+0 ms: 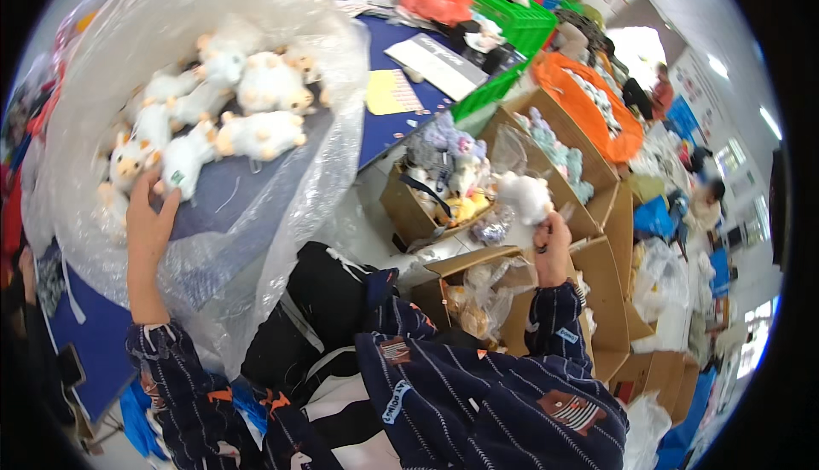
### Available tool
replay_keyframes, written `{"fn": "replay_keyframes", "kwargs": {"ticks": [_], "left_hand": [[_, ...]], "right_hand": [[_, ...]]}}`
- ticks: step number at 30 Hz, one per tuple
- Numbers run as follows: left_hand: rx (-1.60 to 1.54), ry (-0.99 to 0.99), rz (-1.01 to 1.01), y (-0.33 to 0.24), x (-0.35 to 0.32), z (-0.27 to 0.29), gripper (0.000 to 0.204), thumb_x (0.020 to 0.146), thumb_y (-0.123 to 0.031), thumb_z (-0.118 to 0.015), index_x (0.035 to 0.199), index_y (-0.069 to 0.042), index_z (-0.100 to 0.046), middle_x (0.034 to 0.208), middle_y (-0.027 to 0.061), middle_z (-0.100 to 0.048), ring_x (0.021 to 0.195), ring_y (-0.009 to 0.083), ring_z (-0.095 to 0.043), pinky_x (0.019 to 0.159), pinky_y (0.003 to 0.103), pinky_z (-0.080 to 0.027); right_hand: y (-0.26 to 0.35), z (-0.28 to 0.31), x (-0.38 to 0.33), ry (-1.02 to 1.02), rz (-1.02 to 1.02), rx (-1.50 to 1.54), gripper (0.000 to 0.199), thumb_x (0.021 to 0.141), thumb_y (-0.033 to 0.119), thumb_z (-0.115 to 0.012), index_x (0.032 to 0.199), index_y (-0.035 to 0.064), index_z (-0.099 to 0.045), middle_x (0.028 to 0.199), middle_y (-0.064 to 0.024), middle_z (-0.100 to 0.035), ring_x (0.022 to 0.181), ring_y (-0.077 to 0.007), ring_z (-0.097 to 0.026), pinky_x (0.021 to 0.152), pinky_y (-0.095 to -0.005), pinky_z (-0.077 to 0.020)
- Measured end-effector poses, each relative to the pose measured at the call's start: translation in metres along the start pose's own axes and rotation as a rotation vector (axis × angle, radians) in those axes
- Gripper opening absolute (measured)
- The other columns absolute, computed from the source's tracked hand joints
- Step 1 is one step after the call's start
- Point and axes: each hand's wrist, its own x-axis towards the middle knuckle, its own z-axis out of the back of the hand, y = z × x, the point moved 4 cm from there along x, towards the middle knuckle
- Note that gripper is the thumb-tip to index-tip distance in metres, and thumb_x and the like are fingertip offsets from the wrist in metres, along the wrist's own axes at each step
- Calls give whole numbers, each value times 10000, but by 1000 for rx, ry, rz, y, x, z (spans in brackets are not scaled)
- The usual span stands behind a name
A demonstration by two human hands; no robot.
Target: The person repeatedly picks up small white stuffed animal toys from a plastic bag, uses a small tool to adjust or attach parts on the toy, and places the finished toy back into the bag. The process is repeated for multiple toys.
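My left hand (150, 227) reaches into a large clear plastic bag (328, 150), its fingers apart. Its fingertips touch the near end of a small white plush toy (188, 161) with tan feet. Several similar plush toys (271, 84) lie in a heap around it in the bag. On the right, my right hand (553, 252) is closed in a pinch at the edge of a fluffy white plush toy (525, 198), held up above the cardboard boxes. That toy is slightly blurred, and the exact part gripped is hidden.
An open cardboard box (408, 211) holds mixed plush toys; a nearer box (437, 293) contains plastic-wrapped ones. Beyond stand a green crate (525, 31) and an orange sack (559, 78). Yellow paper (392, 93) lies on the blue table (375, 48). Another person's hand (28, 274) shows far left.
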Motion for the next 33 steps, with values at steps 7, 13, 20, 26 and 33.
{"fn": "replay_keyframes", "kwargs": {"ticks": [7, 13, 20, 26, 33], "left_hand": [[-323, 189, 234, 11, -2, -24, 302, 794, -127, -679, 1030, -4, -538, 873, 64, -596, 757, 106, -563, 677, 246, -469], [-472, 105, 207, 3, -13, -14, 142, 826, -142, -643, 873, -30, -570, 739, 26, -604, 677, 85, -568, 571, 224, -443], [-758, 58, 377, -41, -64, 19, 148, 852, -122, -636, 885, 1, -561, 734, 21, -607, 636, 63, -560, 563, 209, -461], [-659, -70, 388, -46, -93, 32, 117, 859, -94, -618, 898, 16, -612, 773, 25, -626, 677, 62, -576, 597, 205, -474], [-729, 269, -196, -91, -107, 69, 102, 814, -103, -645, 846, -11, -676, 889, 78, -654, 732, 112, -609, 659, 256, -487]], "right_hand": [[11, 211, 45, -631, 359, 86, 232, 843, 292, -629, 962, 99, -580, 834, -20, -605, 432, -48, -343, 375, -205, -247], [-69, 54, 36, -250, -22, -96, 255, 876, 301, -603, 1033, 102, -571, 766, 19, -563, 443, -27, -320, 387, -198, -251], [-40, -208, -86, 650, 300, -380, 171, 901, 124, -545, 1038, 32, -592, 770, 21, -572, 573, -10, -413, 487, -165, -309], [-32, -342, -216, 1327, 900, -456, 290, 737, 61, -708, 1007, 21, -609, 947, -118, -601, 708, -230, -607, 616, -294, -489], [-85, -375, -207, 1292, 687, -486, 297, 762, 105, -689, 1025, 0, -598, 896, -149, -619, 780, -275, -622, 683, -326, -489]]}}
